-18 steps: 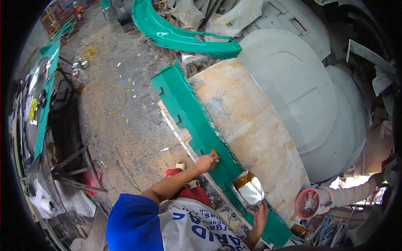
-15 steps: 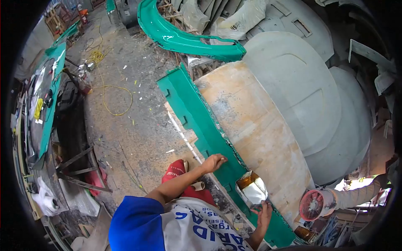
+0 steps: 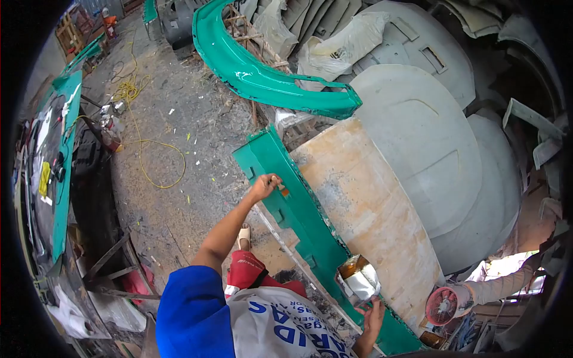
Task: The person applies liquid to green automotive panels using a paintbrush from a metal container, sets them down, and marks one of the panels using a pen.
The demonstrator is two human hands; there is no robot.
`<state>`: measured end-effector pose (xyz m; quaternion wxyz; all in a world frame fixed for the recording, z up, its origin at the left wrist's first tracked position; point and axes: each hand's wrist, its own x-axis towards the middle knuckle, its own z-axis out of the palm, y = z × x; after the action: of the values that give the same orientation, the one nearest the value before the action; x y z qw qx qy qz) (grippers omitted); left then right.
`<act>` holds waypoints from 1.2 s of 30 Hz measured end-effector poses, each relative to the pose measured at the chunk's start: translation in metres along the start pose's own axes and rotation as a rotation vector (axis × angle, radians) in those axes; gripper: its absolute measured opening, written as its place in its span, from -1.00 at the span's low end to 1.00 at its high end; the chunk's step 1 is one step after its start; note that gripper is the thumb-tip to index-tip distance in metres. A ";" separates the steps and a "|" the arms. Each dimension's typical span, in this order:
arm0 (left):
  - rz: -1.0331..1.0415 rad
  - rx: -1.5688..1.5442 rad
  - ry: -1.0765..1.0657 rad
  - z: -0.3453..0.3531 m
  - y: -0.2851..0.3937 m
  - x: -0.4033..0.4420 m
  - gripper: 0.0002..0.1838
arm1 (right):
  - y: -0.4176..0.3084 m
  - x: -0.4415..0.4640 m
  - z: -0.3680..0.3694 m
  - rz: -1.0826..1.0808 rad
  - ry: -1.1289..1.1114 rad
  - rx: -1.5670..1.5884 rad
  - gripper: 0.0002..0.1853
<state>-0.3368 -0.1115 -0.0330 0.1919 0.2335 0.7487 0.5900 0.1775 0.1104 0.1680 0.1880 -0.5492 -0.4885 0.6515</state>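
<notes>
My left hand (image 3: 264,187) is closed on a small paintbrush (image 3: 283,190), its bristles at the surface of a long green panel (image 3: 290,206). The panel slants from upper left to lower right along the edge of a worn, tan board. At the lower right, my right hand (image 3: 373,317) has its fingers at the near corner of an open-topped container (image 3: 361,283), over the panel's lower part. The container has shiny, silvery and amber inner surfaces. The underside of its contact with my fingers is hidden.
A curved green part (image 3: 256,80) stands beyond the panel. Large grey rounded panels (image 3: 418,149) lean on the right, near a round red fan-like object (image 3: 442,305). A yellow cable (image 3: 142,161) lies on the floor; a metal frame (image 3: 110,262) stands at left.
My left hand has moved up along the green panel, and the brush now shows clearly. My right hand remains at the container. The camera view has shifted slightly.
</notes>
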 end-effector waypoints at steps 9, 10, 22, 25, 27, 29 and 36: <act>-0.016 0.136 0.141 -0.116 -0.019 0.077 -0.78 | -0.014 -0.016 0.104 0.006 0.022 0.026 -0.47; 0.063 0.218 0.203 -0.119 -0.002 0.074 -0.79 | -0.017 -0.014 0.114 0.026 0.001 0.005 -0.43; 0.133 0.103 -0.066 -0.050 0.078 -0.015 -0.77 | -0.031 0.058 0.246 -0.002 -0.206 -0.285 -0.49; -0.027 -0.140 0.028 -0.072 0.091 -0.012 -0.77 | -0.034 0.074 0.285 -0.020 -0.236 -0.297 -0.44; 0.036 -0.094 0.041 -0.090 0.092 -0.002 -0.77 | -0.033 0.086 0.304 -0.010 -0.260 -0.294 -0.43; -0.073 -0.247 0.037 -0.105 0.084 0.007 -0.77 | -0.028 0.096 0.322 -0.001 -0.277 -0.290 -0.42; 0.167 -0.106 -0.305 -0.096 0.109 0.020 -0.79 | -0.030 0.091 0.360 -0.078 -0.286 -0.412 -0.26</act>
<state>-0.3936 -0.1550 0.0946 0.2656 0.3711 0.6569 0.6002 -0.1843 0.0403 0.1160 0.0263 -0.4589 -0.6535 0.6013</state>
